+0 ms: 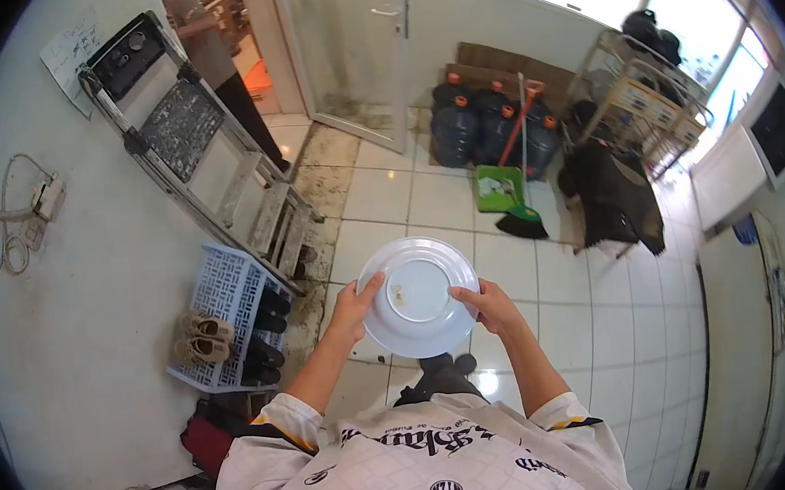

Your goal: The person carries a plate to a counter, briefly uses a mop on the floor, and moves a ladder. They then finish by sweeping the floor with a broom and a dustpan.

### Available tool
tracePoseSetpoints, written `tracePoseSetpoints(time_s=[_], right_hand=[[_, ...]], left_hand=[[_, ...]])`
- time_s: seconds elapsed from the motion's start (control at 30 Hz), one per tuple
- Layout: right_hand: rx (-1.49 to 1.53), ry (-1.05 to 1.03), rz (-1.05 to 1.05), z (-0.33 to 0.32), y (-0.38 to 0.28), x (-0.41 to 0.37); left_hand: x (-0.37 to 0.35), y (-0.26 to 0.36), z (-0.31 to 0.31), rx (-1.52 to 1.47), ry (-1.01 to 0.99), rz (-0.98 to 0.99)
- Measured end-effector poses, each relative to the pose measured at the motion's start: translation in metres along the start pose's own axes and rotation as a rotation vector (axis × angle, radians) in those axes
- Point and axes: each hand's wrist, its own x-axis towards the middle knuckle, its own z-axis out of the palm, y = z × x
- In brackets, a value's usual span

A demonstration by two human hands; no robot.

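Note:
A round white plate (422,328) is held out in front of my body, over the tiled floor. It has a raised ring around its middle and a small yellowish mark inside the ring on the left. My left hand (353,310) grips the left edge, its thumb lying on the face towards me. On the opposite edge, my right hand (488,306) holds the plate with its thumb reaching in towards the ring. The other fingers of both hands are mostly hidden beneath the plate.
To the left, a folding ladder (178,124) leans by the wall above a blue plastic rack (220,302) with shoes. Ahead stand large water bottles (454,134), a green dustpan (498,189) and a broom (522,222). A person (218,64) stands by the open door (353,62).

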Motion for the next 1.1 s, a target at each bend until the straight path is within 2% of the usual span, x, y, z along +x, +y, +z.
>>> tracePoseSetpoints(time_s=[0.13,0.2,0.27,0.3,0.33,0.43,0.63,0.77,0.83,1.0,1.1], right_hand=[[-0.09,-0.078,0.028,-0.025,-0.052,0.124],[-0.071,-0.164,-0.009,-0.021,-0.099,0.182],[-0.085,-0.2,0.022,-0.009,-0.145,0.237],[-0.098,-0.208,0.056,-0.008,-0.159,0.258],[-0.133,-0.235,0.089,-0.008,-0.173,0.287],[-0.176,-0.286,0.057,-0.001,-0.206,0.377],[-0.191,-0.317,0.068,0.027,-0.277,0.532],[-0.228,-0.252,0.05,0.042,-0.322,0.628],[-0.218,-0.291,0.068,0.05,-0.35,0.664],[-0.21,-0.341,0.096,0.08,-0.409,0.751],[-0.216,-0.506,0.107,0.086,-0.417,0.826]], left_hand=[[0.107,0.034,0.012,-0.063,0.06,0.032],[0.152,0.07,0.02,-0.08,0.16,0.077],[0.194,0.107,0.021,-0.12,0.15,0.116],[0.211,0.116,0.023,-0.149,0.146,0.116],[0.232,0.13,0.021,-0.119,0.238,0.061],[0.288,0.176,0.025,-0.206,0.282,0.098],[0.451,0.233,-0.007,-0.263,0.16,0.221],[0.539,0.296,-0.013,-0.298,0.201,0.205],[0.567,0.329,-0.012,-0.288,0.249,0.14],[0.648,0.373,-0.03,-0.292,0.344,0.185],[0.675,0.395,-0.034,-0.32,0.445,0.152]])
